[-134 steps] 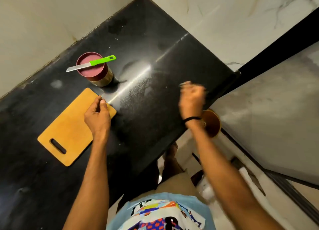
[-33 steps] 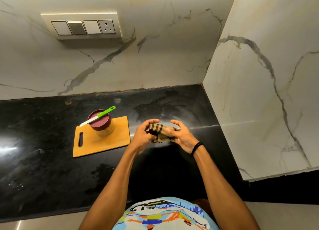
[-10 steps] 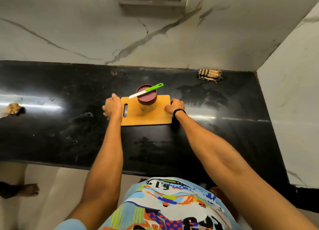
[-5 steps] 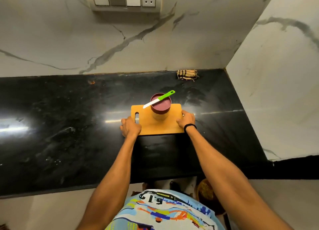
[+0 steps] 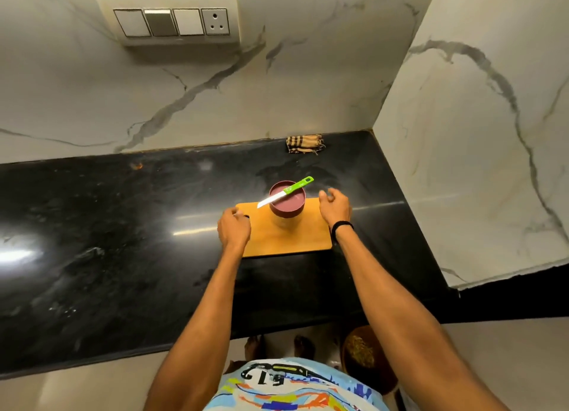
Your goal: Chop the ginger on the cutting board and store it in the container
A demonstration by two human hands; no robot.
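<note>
Head view looks down on a black stone counter (image 5: pixel 123 225), where a rectangular orange wooden cutting board (image 5: pixel 286 239) lies with a round container with a maroon lid (image 5: pixel 292 205) standing on its far half and a green-handled knife (image 5: pixel 286 192) resting across that lid. At the board's left end the left hand (image 5: pixel 234 229) sits with fingers curled, though whether it grips the board cannot be told. Just beside the far right corner, the right hand (image 5: pixel 335 208) hangs loosely spread, holding nothing.

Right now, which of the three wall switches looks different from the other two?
The middle switch: it is grey, while the left switch and the right switch beside it are white.
</note>
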